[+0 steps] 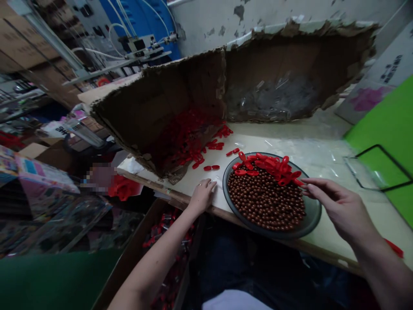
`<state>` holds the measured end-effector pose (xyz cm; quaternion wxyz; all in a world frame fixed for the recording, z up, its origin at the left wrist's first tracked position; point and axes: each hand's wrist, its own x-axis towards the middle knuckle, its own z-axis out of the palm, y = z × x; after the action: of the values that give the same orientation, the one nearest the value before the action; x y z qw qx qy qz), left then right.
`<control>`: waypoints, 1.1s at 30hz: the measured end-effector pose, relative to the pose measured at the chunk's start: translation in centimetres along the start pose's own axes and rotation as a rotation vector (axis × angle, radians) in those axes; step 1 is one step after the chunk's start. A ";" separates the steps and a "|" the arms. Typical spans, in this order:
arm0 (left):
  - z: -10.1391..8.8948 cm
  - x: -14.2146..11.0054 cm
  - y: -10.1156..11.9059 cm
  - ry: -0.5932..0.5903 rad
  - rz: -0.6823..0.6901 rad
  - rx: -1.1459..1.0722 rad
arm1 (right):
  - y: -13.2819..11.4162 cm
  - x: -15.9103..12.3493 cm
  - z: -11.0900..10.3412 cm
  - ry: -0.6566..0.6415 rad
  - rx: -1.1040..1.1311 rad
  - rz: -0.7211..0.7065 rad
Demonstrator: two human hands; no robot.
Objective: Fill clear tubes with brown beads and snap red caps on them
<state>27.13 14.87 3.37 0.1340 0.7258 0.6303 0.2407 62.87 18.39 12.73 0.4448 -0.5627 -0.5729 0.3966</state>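
Observation:
A grey round basin [314, 215] filled with shiny brown balls [267, 200] sits at the table's front edge. Red plastic pieces, small with a loop [267, 165], are heaped over the balls at its far side. My right hand [338, 204] reaches over the basin's right rim, thumb and fingers closed on one red piece [298, 182] at the heap's edge. Left of the basin, my left hand [203, 196] rests at the table edge, fingers slightly apart. No held object shows in it, though its palm side is hidden.
A torn cardboard box [222, 82] lies behind the basin, with red pieces in its left part and clear plastic pieces [280, 99] in its right. Below my left arm stands a carton of red-and-clear items [164, 228]. A green panel [387, 129] borders the right; machinery [138, 47] stands back left.

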 end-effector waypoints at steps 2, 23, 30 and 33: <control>0.0 0.1 -0.6 0.022 -0.016 -0.053 | 0.1 -0.2 -0.1 -0.009 -0.004 0.004; -3.9 -0.2 14.1 0.123 0.026 -0.759 | -3.8 -0.9 5.9 -0.504 -0.001 -0.231; -0.9 2.4 14.4 0.113 -0.098 -0.510 | 0.6 2.6 -0.1 -0.532 -0.958 -0.563; -0.6 2.5 15.3 0.085 -0.121 -0.342 | 0.9 2.2 2.7 -0.612 -1.137 -0.617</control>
<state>40.04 14.70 11.93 0.2427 0.6425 0.6278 0.3663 60.58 20.72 11.21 -0.0063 -0.3831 -0.9231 0.0328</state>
